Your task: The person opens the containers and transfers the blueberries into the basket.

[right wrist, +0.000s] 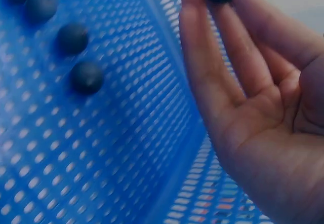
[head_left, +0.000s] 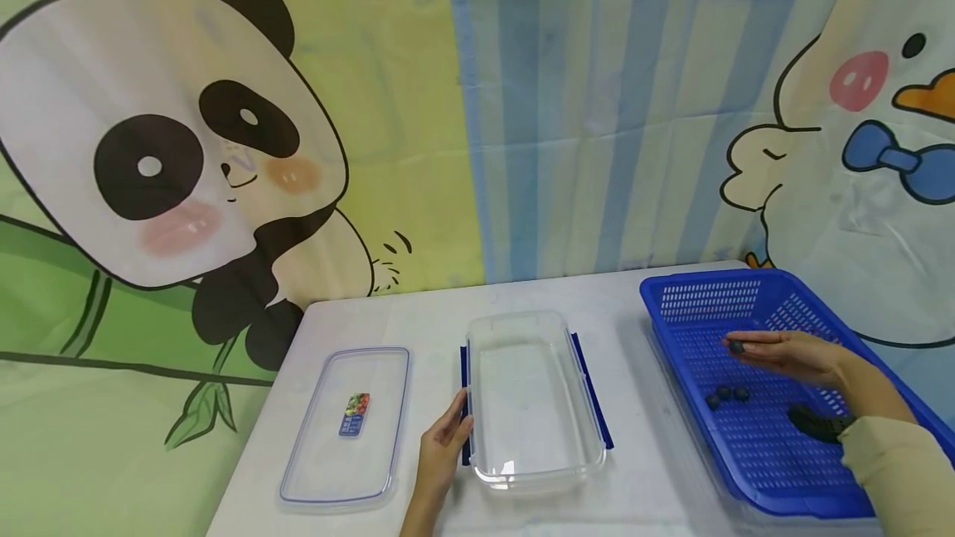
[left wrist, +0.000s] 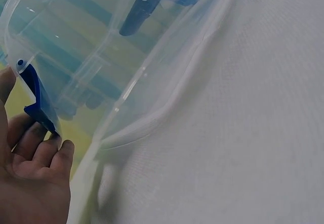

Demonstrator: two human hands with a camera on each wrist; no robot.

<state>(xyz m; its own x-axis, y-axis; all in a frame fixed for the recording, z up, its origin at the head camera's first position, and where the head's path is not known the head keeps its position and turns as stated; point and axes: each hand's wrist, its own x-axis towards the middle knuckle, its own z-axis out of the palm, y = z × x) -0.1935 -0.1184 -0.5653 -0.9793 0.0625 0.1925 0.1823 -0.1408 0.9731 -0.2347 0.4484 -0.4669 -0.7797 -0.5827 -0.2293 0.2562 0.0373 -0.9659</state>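
My left hand (head_left: 440, 446) holds the left side of a clear plastic food container (head_left: 533, 404). In the left wrist view, the thumb lies near the rim and the fingers bend against a hanging blue side latch (left wrist: 38, 100). Over the blue basket (head_left: 727, 446), my right hand (head_left: 802, 357) pinches a small dark round berry, like a blueberry (head_left: 736, 346), at its fingertips. Several similar dark berries (right wrist: 87, 77) lie on the basket's floor, below the hand. The container has no lid on it, and its blue side latches hang outward.
Left of the container, a clear lid (head_left: 373, 471) with a blue seal and a small label lies flat on the white table (head_left: 433, 346). A dark, elongated, bumpy thing (head_left: 816, 423) is in the basket beneath my right wrist. Behind the table hangs a cartoon-printed curtain (head_left: 559, 106).
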